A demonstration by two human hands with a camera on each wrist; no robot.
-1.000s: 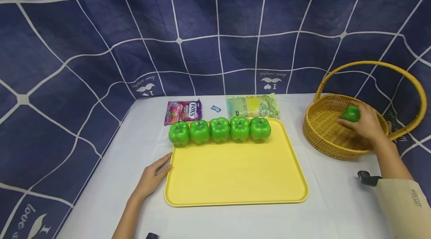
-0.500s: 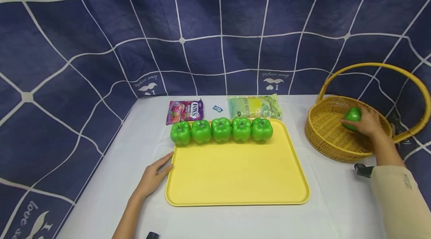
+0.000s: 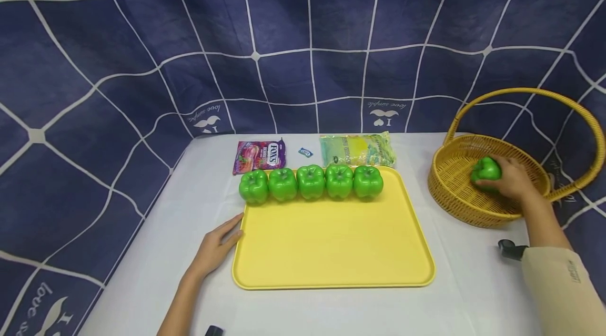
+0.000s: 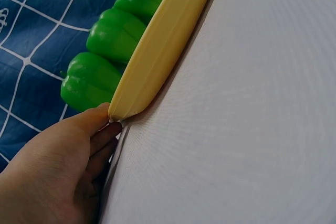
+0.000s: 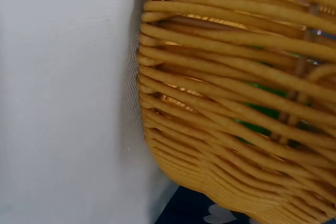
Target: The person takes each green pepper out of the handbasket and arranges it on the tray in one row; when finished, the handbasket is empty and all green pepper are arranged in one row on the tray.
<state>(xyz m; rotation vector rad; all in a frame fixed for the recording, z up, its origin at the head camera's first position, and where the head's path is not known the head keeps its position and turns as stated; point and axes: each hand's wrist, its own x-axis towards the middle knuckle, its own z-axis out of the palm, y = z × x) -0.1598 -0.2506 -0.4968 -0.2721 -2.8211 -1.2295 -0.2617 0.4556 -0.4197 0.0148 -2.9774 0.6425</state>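
My right hand (image 3: 513, 179) grips a green bell pepper (image 3: 487, 169) inside the wicker basket (image 3: 442, 191) at the right of the head view. In the right wrist view, woven basket wall (image 5: 220, 93) hides the hand, and green shows through the gaps. At the yellow tray's (image 3: 331, 246) left edge, my left hand (image 3: 213, 252) rests with its fingertips against the rim. The left wrist view has the thumb and fingers of this left hand (image 4: 58, 156) touching a corner of the tray (image 4: 157, 51). Several green bell peppers (image 3: 310, 182) line the tray's far edge.
Behind the tray lie a purple candy bag (image 3: 259, 156), a small blue wrapped candy (image 3: 305, 152) and a green-yellow packet (image 3: 358, 150). The basket's tall handle (image 3: 530, 90) arches above it. A dark blue patterned cloth (image 3: 284, 36) hangs behind the white table (image 3: 175, 220).
The right hand has shifted the gripped bell pepper slightly left and down within the basket since half a second ago. The left hand and the row of peppers keep their places.
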